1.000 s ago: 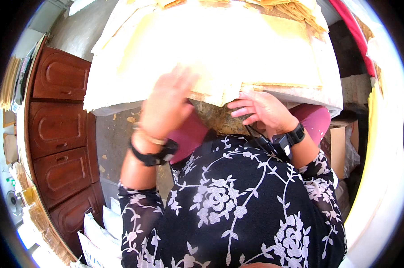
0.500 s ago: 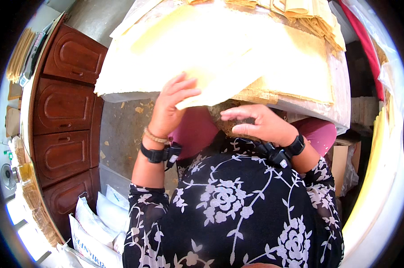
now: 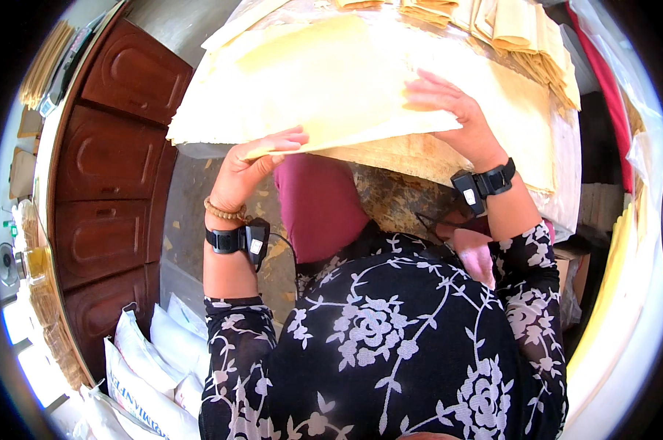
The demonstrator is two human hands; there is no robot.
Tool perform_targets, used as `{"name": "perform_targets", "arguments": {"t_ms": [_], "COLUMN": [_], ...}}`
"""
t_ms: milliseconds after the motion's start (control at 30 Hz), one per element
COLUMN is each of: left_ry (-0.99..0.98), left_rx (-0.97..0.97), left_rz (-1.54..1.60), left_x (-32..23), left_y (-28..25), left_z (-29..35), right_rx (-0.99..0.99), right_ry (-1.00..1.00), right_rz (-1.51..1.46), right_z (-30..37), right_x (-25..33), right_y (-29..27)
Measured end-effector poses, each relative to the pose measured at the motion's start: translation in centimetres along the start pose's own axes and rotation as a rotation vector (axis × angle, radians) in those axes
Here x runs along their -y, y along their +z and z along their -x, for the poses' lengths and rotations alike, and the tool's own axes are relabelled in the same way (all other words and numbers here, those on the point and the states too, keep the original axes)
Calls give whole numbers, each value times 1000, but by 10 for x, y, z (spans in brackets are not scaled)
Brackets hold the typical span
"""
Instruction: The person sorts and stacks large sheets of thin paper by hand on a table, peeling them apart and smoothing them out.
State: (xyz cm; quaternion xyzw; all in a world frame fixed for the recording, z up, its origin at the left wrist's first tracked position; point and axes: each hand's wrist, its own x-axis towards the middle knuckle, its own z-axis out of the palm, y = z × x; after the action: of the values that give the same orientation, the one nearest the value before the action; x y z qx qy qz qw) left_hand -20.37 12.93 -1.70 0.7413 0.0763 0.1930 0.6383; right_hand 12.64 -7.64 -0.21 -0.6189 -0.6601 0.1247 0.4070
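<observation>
A thin, brittle-looking yellow sheet (image 3: 331, 88) spans the table in front of me, its near edge lifted and stretched between my hands. My left hand (image 3: 254, 160) pinches that edge at its left end, fingers above and thumb below. At the right corner, my right hand (image 3: 456, 110) has its fingers over the sheet; the thumb is hidden behind it, and the corner sits in its grasp. Under the lifted sheet lies a stack of similar sheets (image 3: 522, 139), with rough edges. Strong light washes out much of the surface.
Folded yellow sheets (image 3: 518, 29) lie along the table's far right. Brown cabinets (image 3: 104, 169) stand at left, with white sacks (image 3: 144, 359) below them. A red cloth (image 3: 610, 95) hangs at right. Yellow flakes litter the floor.
My right hand has moved up and right from in front of me to the sheet's right corner. My left hand has shifted left and slightly down along the near edge, which is now drawn straighter.
</observation>
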Motion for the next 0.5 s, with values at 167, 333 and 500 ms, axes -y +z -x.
{"name": "perform_targets", "arguments": {"t_ms": [167, 333, 500], "left_ry": [-267, -271, -367], "left_rx": [-371, -668, -695], "left_rz": [14, -270, -674], "left_x": [9, 11, 20], "left_y": [-1, 2, 6], "left_z": [2, -29, -46], "right_rx": [7, -59, -126], "right_ry": [162, 546, 548], "right_rz": [9, -167, 114], "right_z": [-10, -42, -51], "right_x": [-4, 14, -3], "right_y": [14, 20, 33]}}
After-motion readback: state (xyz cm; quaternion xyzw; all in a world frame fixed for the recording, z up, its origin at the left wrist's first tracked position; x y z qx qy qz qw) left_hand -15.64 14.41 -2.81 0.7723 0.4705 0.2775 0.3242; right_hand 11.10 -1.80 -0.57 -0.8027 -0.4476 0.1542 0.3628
